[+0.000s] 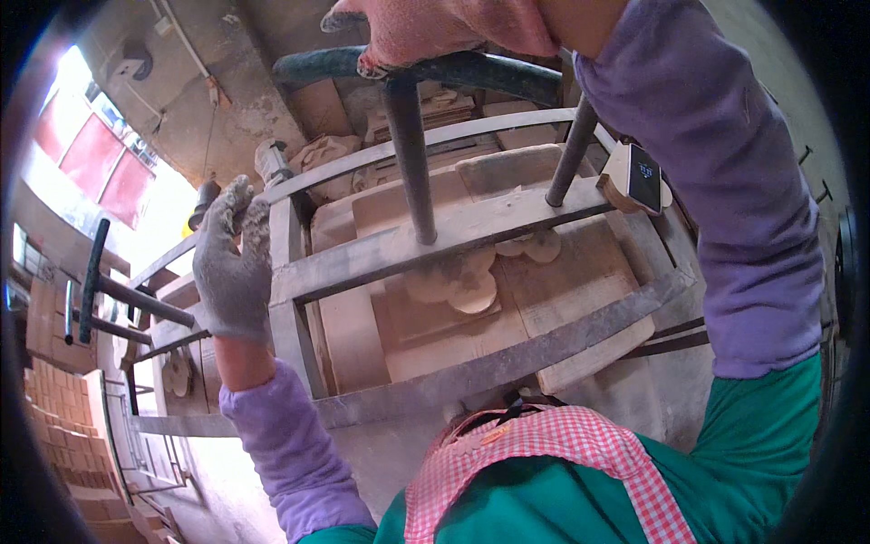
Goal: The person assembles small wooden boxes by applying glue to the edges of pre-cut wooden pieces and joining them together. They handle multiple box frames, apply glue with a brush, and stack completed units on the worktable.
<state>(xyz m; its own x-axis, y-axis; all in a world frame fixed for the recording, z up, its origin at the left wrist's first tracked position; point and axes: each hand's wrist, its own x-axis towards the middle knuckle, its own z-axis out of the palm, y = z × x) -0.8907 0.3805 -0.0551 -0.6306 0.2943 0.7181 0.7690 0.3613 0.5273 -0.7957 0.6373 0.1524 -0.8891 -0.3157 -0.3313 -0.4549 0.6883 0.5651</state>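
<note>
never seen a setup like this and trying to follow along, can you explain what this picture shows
There is no machine at work here: these are a person's own gloved hands, seen from a wide camera on their head, which bends straight edges. The right hand, in pink, is at a dark bar joined to an upright post. The left hand, in grey, is at the left end of a metal frame; its grip is hard to judge. Through the frame show brown panels and a rounded, lobed tan piece.
</note>
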